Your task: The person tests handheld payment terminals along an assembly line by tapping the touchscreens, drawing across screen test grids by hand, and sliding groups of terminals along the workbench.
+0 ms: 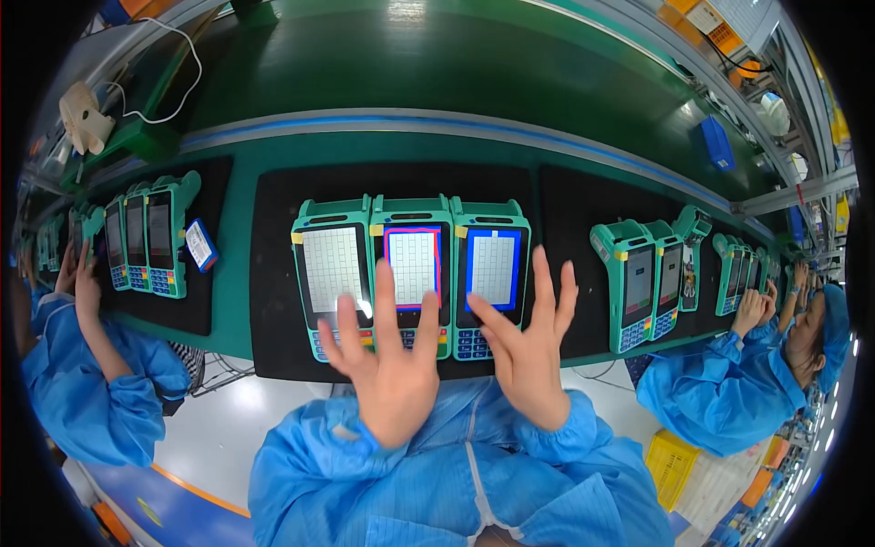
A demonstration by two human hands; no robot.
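Head view: A worker's left hand point(394, 387), fingers spread wide, is poised over the left terminal point(330, 260) and middle terminal point(413, 255), while the right hand point(533, 363), fingers parted, extends its index finger to the near left corner of the right terminal's point(493, 260) glossy, blue-bordered screen; contact cannot be told. The three boxy, teal-cased devices lie side by side along the near edge of a matte black mat point(276, 273) on a smooth green table point(239, 228).
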